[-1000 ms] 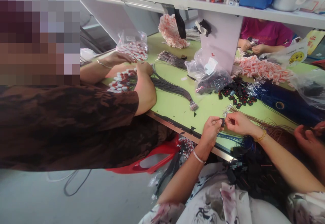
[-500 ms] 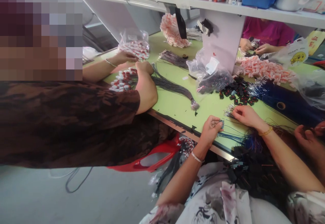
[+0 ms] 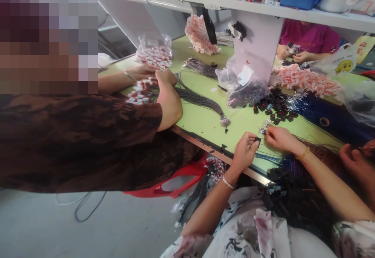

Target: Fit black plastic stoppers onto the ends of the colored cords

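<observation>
My left hand (image 3: 245, 152) is closed, pinching a small black connector (image 3: 257, 141) between thumb and fingers above the table's front edge. Thin dark wires (image 3: 268, 157) run to the right just below it. My right hand (image 3: 281, 138) is close by, its fingers bent together at a bundle of wire ends with silvery metal terminals (image 3: 264, 127). Whatever is between those fingertips is too small and covered to make out. Behind my right hand lies a loose pile of black connectors (image 3: 275, 104) with red marks.
At left, a co-worker's hands (image 3: 166, 77) handle grey wires (image 3: 199, 100) with red-and-white connectors. Another person in a magenta top (image 3: 310, 35) sits opposite. A plastic bag (image 3: 243, 90), pink-white connectors (image 3: 307, 80) and a tape roll (image 3: 324, 121) lie on the green table. A shelf (image 3: 252, 9) hangs above.
My left hand has shifted slightly right, and the connector now shows a black side instead of a bluish-grey one. My right hand has moved a little left and down.
</observation>
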The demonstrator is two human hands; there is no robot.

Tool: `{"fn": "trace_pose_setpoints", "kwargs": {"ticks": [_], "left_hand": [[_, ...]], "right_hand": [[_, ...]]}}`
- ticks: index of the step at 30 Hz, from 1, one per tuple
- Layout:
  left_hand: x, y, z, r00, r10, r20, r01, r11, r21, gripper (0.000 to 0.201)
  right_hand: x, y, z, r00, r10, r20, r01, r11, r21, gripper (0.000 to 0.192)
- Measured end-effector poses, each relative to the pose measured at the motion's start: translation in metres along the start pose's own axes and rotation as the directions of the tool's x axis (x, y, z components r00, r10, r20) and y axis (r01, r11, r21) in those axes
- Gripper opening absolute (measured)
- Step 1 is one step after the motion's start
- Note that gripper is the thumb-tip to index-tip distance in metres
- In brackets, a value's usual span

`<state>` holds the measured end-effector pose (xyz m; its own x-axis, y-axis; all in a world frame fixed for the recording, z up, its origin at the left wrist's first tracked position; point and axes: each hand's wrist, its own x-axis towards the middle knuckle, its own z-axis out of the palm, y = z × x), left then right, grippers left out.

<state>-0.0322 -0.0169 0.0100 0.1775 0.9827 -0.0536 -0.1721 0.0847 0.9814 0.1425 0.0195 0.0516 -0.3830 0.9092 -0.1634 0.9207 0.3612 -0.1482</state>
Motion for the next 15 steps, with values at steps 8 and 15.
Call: {"fn": "trace_pose_setpoints", "kwargs": {"ticks": [8, 15], "left_hand": [[0.0, -0.003, 0.006, 0.999, -0.034, -0.03, 0.032, 0.995, -0.093, 0.027], [0.001, -0.003, 0.012, 0.983, -0.171, -0.062, 0.139, 0.924, -0.356, 0.031]], "right_hand": [[0.005, -0.008, 0.006, 0.998, -0.056, -0.005, 0.056, 0.998, -0.03, 0.014], [0.0, 0.011, 0.003, 0.979, -0.082, -0.186, 0.171, 0.827, 0.535, 0.008]]}}
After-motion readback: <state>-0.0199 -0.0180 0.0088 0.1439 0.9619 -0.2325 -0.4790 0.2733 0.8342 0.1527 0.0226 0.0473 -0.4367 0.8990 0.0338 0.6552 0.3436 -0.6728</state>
